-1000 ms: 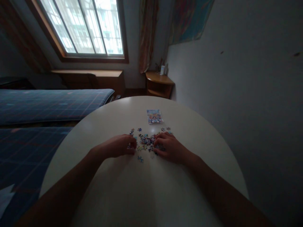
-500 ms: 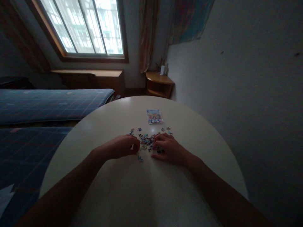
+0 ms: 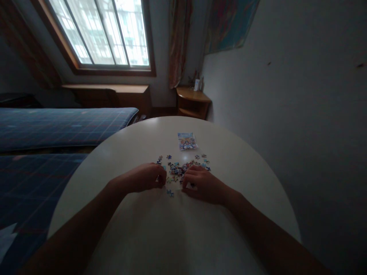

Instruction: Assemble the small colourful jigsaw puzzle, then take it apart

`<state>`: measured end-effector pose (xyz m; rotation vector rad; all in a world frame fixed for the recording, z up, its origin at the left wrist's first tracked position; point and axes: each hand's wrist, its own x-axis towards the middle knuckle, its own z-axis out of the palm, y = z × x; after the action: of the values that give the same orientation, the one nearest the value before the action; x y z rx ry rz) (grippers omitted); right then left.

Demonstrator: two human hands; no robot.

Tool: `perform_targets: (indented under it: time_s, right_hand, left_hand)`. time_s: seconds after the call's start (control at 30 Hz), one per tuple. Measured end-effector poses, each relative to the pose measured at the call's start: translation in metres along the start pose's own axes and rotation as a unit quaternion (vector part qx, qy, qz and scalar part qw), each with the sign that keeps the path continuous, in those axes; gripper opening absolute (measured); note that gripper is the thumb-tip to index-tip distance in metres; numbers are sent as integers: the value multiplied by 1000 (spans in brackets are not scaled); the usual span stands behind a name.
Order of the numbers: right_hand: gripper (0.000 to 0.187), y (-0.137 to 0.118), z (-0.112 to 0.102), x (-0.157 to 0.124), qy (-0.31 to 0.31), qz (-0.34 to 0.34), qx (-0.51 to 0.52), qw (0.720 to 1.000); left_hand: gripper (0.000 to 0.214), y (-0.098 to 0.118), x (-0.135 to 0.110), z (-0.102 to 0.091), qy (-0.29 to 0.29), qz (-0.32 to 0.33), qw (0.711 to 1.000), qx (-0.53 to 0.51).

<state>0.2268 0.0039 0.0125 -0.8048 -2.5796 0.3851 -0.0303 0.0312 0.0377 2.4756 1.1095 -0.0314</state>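
Note:
A loose heap of jigsaw puzzle pieces [image 3: 175,169] lies on the white round table [image 3: 183,236]. My left hand [image 3: 150,176] rests at the left side of the heap, thumb and fingers curled together; whatever is between the fingertips is too small to make out. On the right side, my right hand [image 3: 202,183] bends over the near edge of the heap with its fingers drawn in toward the thumb. Its fingertips hide what they hold or touch. A small joined bit of blue puzzle pieces [image 3: 170,193] lies between the hands, nearer to me.
Beyond the heap lies a colourful picture card [image 3: 187,141]. A few stray pieces [image 3: 200,156] are scattered around the heap's far side. To the left stands a bed with a plaid mattress [image 3: 63,128]; a white wall [image 3: 286,133] rises on the right.
My right hand has drawn slightly toward me and its fingers have closed in, uncovering pieces at the heap's right. My left hand has shifted a little to the left.

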Motion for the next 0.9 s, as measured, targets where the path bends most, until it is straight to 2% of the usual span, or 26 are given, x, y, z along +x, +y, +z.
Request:
perform_targets:
  time_s: [0.13, 0.2, 0.33, 0.47, 0.57, 0.7, 0.77, 0.9]
  right_hand:
    - [5, -5, -1, -1, -32, -30, -13, 999]
    - [19, -6, 1, 0, -34, -27, -10, 999]
    - [53, -4, 11, 4, -33, 9, -43, 998]
    - [65, 2, 18, 4, -62, 66, -81, 993]
    - [73, 9, 17, 0, -55, 105, -93, 989]
    - [79, 18, 18, -7, -48, 143, -114, 982]
    - [81, 21, 19, -9, -41, 165, -127, 977]
    - [85, 24, 21, -11, -36, 198, -141, 969]
  left_hand:
    - [8, 3, -1, -4, -29, 1, 1000, -10]
    - [9, 5, -2, -5, -42, -5, 999, -13]
    - [19, 9, -2, -6, -46, -26, 999, -6]
    - [23, 8, -4, -6, -46, -31, 998, -6]
    - [29, 4, -3, -2, 2, 8, 1000, -8]
    - [58, 2, 4, 17, 106, 58, 992, 32]
    - [67, 1, 10, 30, 109, 45, 991, 67]
    - [65, -3, 22, 52, 115, 33, 986, 112]
